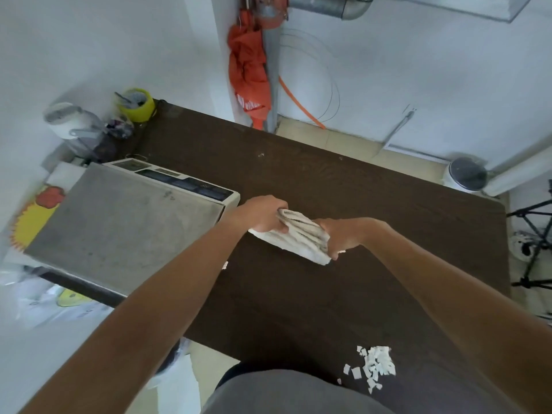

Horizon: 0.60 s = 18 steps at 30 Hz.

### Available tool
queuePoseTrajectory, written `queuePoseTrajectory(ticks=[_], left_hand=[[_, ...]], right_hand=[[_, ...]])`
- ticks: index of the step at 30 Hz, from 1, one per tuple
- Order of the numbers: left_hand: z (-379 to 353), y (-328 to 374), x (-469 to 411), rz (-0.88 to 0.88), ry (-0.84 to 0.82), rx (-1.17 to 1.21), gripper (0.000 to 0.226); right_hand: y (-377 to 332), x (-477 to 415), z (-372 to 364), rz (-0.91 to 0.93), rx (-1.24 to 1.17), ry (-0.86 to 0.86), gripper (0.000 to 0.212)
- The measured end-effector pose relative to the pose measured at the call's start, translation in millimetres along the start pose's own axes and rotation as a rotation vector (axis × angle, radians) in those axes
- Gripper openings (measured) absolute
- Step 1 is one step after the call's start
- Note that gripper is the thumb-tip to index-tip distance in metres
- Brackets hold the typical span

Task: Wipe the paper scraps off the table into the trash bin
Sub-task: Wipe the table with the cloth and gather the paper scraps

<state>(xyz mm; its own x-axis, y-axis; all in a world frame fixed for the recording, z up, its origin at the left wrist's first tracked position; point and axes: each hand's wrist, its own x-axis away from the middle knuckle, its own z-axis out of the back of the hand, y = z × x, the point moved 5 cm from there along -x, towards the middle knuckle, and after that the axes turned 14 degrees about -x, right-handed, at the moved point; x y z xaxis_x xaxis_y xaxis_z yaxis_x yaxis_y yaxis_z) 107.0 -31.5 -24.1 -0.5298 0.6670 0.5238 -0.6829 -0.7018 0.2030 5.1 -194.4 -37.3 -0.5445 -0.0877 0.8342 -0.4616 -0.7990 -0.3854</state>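
Note:
A white striped cloth point(298, 237) is bunched over the middle of the dark brown table point(358, 186). My left hand point(263, 213) grips its left end and my right hand point(343, 234) grips its right end. A heap of small white paper scraps point(375, 364) lies near the table's front edge, to the right of my body. One stray scrap point(225, 265) lies beside my left forearm, and another peeks out under my right hand. A bin with a white liner point(176, 372) shows below the table's front left corner, partly hidden by my left arm.
A grey weighing scale point(125, 222) fills the table's left side. A yellow cup point(136, 104) and a white kettle point(70, 121) stand at the back left. A small lidded pedal bin point(464, 174) is on the floor at the far right, near a black tripod point(534, 249). An orange umbrella point(249, 70) hangs behind.

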Motion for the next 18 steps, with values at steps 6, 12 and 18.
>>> queuePoseTrajectory(ticks=[6,12,18], left_hand=[[12,-1,-17,-0.009,0.099,-0.019,0.039],[17,-4,-20,0.150,0.341,-0.006,0.041],[-47,5,-17,0.183,0.114,0.043,0.048]], right_hand=[[-6,-7,18,0.049,0.031,0.201,0.120],[-24,-21,51,0.253,0.199,0.597,0.077],[-17,-35,22,0.304,0.350,0.597,0.060]])
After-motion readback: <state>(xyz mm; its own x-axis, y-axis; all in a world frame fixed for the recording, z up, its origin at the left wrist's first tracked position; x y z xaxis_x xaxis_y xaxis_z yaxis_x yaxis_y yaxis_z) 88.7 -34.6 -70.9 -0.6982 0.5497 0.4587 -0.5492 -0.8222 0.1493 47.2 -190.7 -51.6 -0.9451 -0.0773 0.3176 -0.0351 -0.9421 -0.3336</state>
